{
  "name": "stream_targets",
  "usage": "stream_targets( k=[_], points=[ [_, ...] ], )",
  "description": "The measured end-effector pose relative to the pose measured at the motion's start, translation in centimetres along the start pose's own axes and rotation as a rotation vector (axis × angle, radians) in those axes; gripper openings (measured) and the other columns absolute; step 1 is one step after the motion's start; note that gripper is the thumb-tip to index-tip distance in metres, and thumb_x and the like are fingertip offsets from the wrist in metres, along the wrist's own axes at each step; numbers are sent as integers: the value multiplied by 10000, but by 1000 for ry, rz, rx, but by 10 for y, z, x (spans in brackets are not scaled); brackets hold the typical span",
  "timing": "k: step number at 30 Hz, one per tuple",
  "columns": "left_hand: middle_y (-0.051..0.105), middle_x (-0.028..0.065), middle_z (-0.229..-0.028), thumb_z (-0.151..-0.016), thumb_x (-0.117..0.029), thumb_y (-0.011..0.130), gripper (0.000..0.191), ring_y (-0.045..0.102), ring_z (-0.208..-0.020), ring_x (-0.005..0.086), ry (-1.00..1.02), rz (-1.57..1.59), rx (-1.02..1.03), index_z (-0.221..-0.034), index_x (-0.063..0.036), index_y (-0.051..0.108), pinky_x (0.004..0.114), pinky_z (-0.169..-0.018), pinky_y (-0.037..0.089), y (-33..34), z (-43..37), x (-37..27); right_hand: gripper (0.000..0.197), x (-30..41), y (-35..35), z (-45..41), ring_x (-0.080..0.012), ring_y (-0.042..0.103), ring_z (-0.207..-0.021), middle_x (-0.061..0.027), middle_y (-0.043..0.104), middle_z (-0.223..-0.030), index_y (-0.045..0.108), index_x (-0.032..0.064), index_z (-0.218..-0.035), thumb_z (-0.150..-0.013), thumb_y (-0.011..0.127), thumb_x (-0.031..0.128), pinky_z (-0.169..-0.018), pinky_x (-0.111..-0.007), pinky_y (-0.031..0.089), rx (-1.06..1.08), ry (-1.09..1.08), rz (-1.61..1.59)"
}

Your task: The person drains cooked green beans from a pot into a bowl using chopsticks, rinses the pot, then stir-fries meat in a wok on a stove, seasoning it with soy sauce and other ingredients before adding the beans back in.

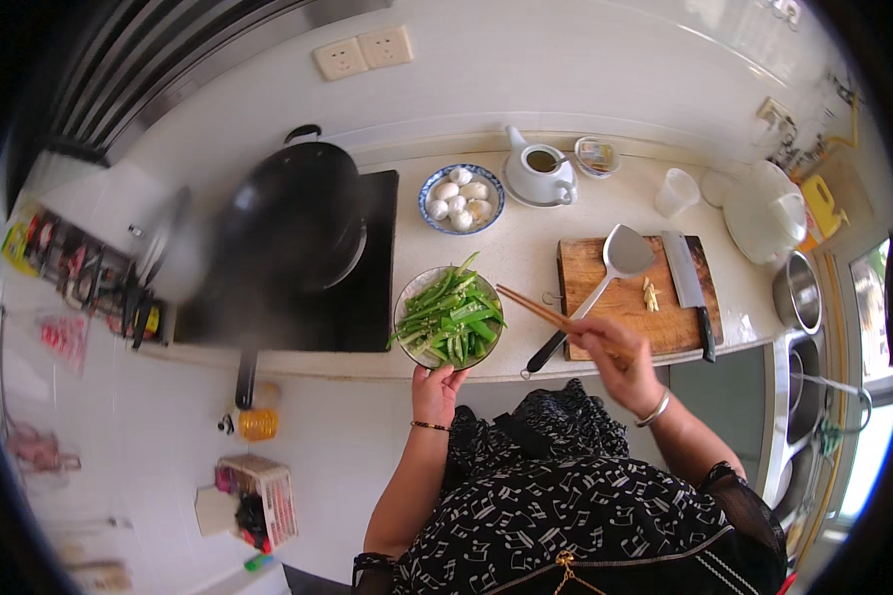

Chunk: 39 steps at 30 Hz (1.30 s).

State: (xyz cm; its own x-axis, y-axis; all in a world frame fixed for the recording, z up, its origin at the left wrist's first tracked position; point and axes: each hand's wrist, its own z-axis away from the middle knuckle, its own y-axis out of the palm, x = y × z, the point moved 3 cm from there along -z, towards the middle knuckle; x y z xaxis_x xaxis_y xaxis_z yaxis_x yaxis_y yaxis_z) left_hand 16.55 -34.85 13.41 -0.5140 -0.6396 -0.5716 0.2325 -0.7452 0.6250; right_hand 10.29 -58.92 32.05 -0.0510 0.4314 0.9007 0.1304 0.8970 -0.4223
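My left hand point(437, 394) grips the near rim of a plate point(411, 291) heaped with sliced green peppers point(454, 316). In my right hand point(616, 357) is a pair of wooden chopsticks point(532, 305), tips pointing left towards the plate. Beneath and beside that hand, a metal wok spatula point(629, 251) with a black handle lies partly on the wooden cutting board point(588, 256). On the board are small pale sliced pieces point(650, 295) and a cleaver point(682, 269). A black wok point(290, 201) stands on the black cooktop point(376, 260) at the left, blurred by steam.
Behind the plate stands a blue-rimmed bowl point(424, 201) of mushrooms, beside a white teapot point(539, 182) and a small dish point(597, 158). Further right are a plastic cup point(677, 193), a white lidded container point(763, 212) and a steel bowl point(796, 292). The wok's handle point(245, 379) juts past the counter edge.
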Motion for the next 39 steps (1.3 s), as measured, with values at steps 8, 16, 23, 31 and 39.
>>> stream_targets(
  k=[8, 16, 23, 31, 39],
  points=[
    [509, 115, -1186, -788, 114, 452, 465, 557, -1050, 253, -254, 15, 35, -1213, -67, 399, 388, -871, 512, 9, -15, -10, 293, 34, 72, -3, -317, 621, -754, -193, 606, -939, 528, -41, -1085, -800, 572, 9, -676, -359, 518, -66, -86, 388],
    [506, 113, -1201, -809, 92, 456, 467, 545, -1068, 246, -270, -12, 57, -1248, -51, 394, 376, -903, 490, 11, -23, 4, 325, 33, 81, -13, -294, 615, -806, -193, 590, -1018, 522, -31, -1090, -791, 585, 78, -691, -354, 511, 149, -178, 576],
    [502, 88, -1201, -849, 40, 470, 420, 546, -1048, 205, -298, -179, 17, -1254, -36, 391, 346, -914, 478, 13, -20, -1, 249, 24, 36, -51, -305, 617, -778, -167, 608, -962, 540, -15, -1055, -812, 562, 33, -663, -361, 510, 48, -200, 445],
    [508, 129, -1164, -825, 72, 494, 380, 541, -1044, 222, -234, -128, -53, -1195, 29, 421, 348, -906, 490, 14, -15, 7, 276, -19, 58, -75, -295, 618, -832, -181, 601, -1038, 523, -31, -1059, -819, 575, 95, -705, -365, 508, 283, -398, 470],
    [528, 122, -1147, -830, 47, 506, 353, 551, -1036, 216, -191, -125, -86, -1174, 16, 437, 345, -915, 476, 13, -15, 12, 291, -14, 75, -57, -303, 631, -749, -195, 614, -971, 540, -47, -1050, -795, 587, 85, -660, -357, 519, 347, -467, 507]
  ],
)
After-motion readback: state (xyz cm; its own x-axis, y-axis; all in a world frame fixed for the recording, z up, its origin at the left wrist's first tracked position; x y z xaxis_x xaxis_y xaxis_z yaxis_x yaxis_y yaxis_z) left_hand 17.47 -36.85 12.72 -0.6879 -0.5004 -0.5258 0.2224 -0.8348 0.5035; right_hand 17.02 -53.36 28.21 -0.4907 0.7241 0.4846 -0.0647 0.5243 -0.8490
